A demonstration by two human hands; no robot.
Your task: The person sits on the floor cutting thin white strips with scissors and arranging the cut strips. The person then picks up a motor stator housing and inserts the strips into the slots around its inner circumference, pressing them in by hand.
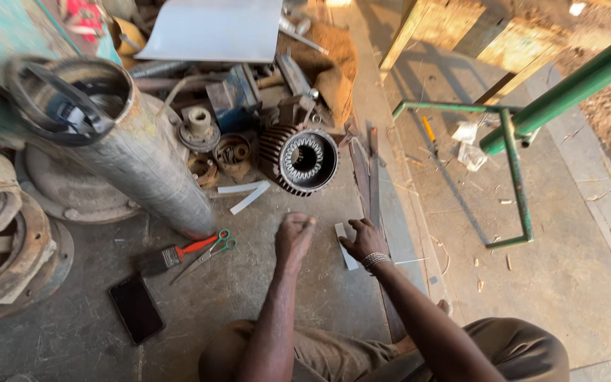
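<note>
On the grey concrete floor (263, 297), just in front of the seated person's knees, lies a small white strip (346, 247), flat, thin, rectangular, paper-like. Right hand (364, 239) is on it, fingers curled and pressing its upper end; beaded bracelet (375, 259) on that wrist. Left hand (295, 237) sits just left of the strip, closed into a loose fist, holding nothing visible, not touching the strip.

Two more white strips (247, 192) lie further up, crossed in a loose V, near a motor stator (304, 160): round, ribbed dark metal housing, toothed ring of slots inside, lying on its side with the bore facing the camera. Left of the hands: scissors (210, 253) with green handles, partly open, and a flat brush (167, 256) with red handle, the two just beside each other. A black phone (136, 308) lies face up lower left, apart from them.

A tall grey metal cylinder (143, 159) leans at left, dull and scuffed, open top. Around it rusty round castings and flanges (8, 240), small metal parts, a blue block, a bent sheet of bright metal (213, 28) at the top. Long flat rusty bars (369, 177) run along the floor edge above the right hand.

At right, a green painted tube frame (514, 163), and dusty concrete with scraps of paper and wood chips. Wooden legs at top, sunlit dirt beyond. Floor is stained, gritty.
</note>
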